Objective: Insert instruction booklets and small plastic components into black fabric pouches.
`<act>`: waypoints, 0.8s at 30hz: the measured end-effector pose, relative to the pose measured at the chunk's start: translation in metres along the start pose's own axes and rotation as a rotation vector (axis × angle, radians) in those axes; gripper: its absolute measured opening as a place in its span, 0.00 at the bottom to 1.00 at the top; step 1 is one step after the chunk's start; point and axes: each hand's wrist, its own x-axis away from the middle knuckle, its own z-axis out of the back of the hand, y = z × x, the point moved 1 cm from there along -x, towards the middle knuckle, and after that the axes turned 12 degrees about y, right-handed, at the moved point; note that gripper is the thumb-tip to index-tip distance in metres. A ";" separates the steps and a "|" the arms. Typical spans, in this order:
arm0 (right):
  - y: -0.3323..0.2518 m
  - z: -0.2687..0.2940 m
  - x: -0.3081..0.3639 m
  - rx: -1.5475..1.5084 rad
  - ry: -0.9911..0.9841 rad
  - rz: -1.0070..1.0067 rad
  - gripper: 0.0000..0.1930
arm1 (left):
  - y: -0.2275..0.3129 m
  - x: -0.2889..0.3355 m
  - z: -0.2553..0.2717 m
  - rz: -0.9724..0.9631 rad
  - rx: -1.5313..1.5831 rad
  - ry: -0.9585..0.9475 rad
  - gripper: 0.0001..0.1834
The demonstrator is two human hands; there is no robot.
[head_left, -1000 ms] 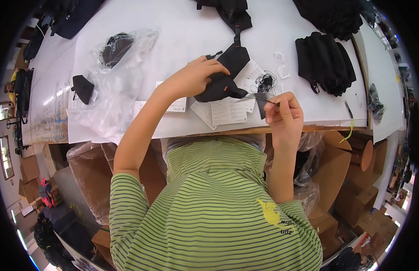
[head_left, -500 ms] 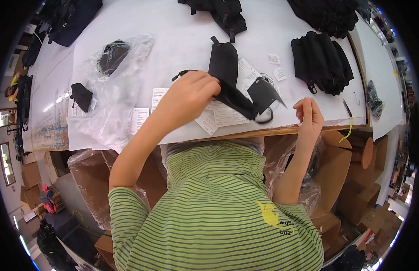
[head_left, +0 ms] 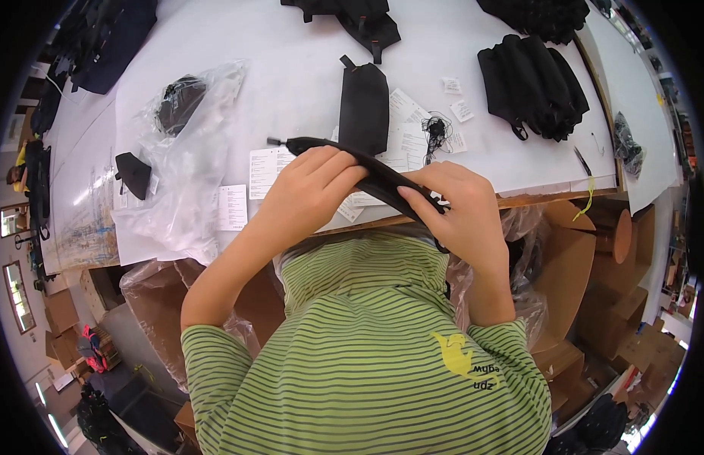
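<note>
Both hands hold a slim black zip pouch (head_left: pixel 381 179) aslant above the table's near edge. My left hand (head_left: pixel 310 189) has its fingers closed over the pouch's middle, and a dark pull tab sticks out past its upper left end. At the lower right end my right hand (head_left: pixel 459 208) grips it between thumb and fingers, hiding most of that end. Just beyond lies another black pouch (head_left: pixel 365 106) on the table, over printed white cards (head_left: pixel 267 171). A tangle of thin black cords (head_left: pixel 437 130) rests on the cards to its right.
A clear plastic bag (head_left: pixel 186 152) with dark items lies at left, beside a small black piece (head_left: pixel 134 174). Stacked black pouches (head_left: pixel 534 87) stand at right, near a dark pen-like tool (head_left: pixel 583 162). More black goods (head_left: pixel 352 17) are at the back. Cardboard boxes (head_left: pixel 568 273) sit below the table.
My right hand has come in from the right and taken hold of the pouch's end. The pouch has shifted slightly left. The black card hanging by it is out of sight.
</note>
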 end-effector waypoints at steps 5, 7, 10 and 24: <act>-0.006 0.000 0.001 -0.020 0.010 0.017 0.06 | 0.003 0.002 0.004 0.026 0.058 0.006 0.15; -0.010 -0.002 0.001 -0.021 0.018 0.031 0.06 | 0.002 0.004 0.005 -0.003 0.065 0.029 0.14; -0.014 -0.001 0.002 -0.028 0.009 0.032 0.06 | 0.004 0.005 0.009 -0.016 0.045 0.094 0.14; -0.007 -0.003 0.003 -0.234 -0.125 -0.115 0.07 | 0.013 0.025 0.010 -0.010 0.112 0.025 0.16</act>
